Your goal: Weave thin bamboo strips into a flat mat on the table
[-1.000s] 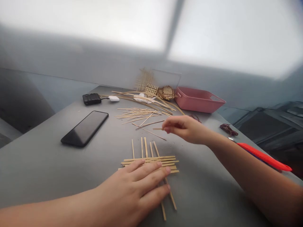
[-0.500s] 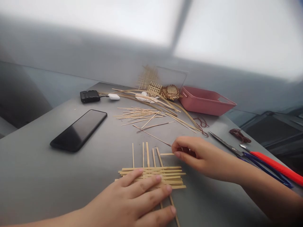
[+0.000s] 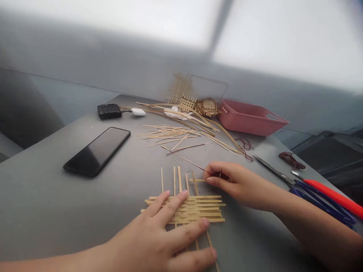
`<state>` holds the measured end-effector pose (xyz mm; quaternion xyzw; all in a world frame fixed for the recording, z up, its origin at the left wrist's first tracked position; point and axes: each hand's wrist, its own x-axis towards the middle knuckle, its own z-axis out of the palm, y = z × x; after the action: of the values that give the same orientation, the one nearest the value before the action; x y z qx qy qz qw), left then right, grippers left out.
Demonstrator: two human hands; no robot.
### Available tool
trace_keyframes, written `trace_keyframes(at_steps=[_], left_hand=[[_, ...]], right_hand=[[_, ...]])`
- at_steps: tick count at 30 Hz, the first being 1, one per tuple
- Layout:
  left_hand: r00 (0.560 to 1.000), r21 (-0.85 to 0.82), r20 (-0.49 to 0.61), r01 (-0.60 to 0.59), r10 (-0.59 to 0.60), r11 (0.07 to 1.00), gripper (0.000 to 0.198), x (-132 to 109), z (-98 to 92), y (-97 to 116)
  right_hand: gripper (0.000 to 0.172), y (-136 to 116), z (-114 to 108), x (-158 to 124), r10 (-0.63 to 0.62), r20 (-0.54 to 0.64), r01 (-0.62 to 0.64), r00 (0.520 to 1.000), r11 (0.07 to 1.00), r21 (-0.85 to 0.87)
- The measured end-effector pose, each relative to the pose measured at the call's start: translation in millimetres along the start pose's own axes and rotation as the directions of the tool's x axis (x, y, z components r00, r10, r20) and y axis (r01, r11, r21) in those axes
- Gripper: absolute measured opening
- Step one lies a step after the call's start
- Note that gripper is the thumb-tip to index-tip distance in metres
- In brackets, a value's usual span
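Note:
Several pale bamboo strips cross one another in a small woven mat [image 3: 198, 208] on the grey table in front of me. My left hand [image 3: 161, 232] lies over the mat's left and near side, palm down with its fingers spread. Beyond the far edge, my right hand [image 3: 224, 176] pinches a thin bamboo strip [image 3: 198, 180]. That strip's free end points left and crosses the rightmost upright strip [image 3: 194, 189]; whether it lies over or under is too fine to tell. A dark-tinted strip [image 3: 183, 157] runs up to the right fingertips, and its near end is hidden.
A black phone [image 3: 98, 151] lies at left, with a black box-shaped device [image 3: 109, 111] behind. Loose strips [image 3: 170, 132], small woven pieces [image 3: 208, 107] and a pink basket [image 3: 252, 119] are farther back. Scissors [image 3: 283, 175] and a red-handled tool [image 3: 326, 192] lie right, near brown cord [image 3: 292, 160].
My left fingers have spread wider, the index and middle fingers reaching farther over the mat. The strip's end in my right hand has moved left across the rightmost upright. The view has shifted slightly.

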<state>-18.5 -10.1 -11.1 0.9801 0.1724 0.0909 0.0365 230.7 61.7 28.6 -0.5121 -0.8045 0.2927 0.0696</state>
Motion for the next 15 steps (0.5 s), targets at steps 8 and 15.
trace_keyframes(at_steps=[8,15], left_hand=[[1.000,0.083,-0.017,-0.013,0.015,0.996,0.055,-3.3,-2.7,4.0],[0.996,0.188,-0.095,0.022,-0.004,0.982,0.047,-3.0,9.9,1.0]], right_hand=[[0.018,-10.4,7.5,2.1,0.088,0.018,-0.089,0.996,0.991,0.104],[0.017,-18.3,2.7,-1.1,0.113,-0.024,-0.112,0.993,0.992,0.060]])
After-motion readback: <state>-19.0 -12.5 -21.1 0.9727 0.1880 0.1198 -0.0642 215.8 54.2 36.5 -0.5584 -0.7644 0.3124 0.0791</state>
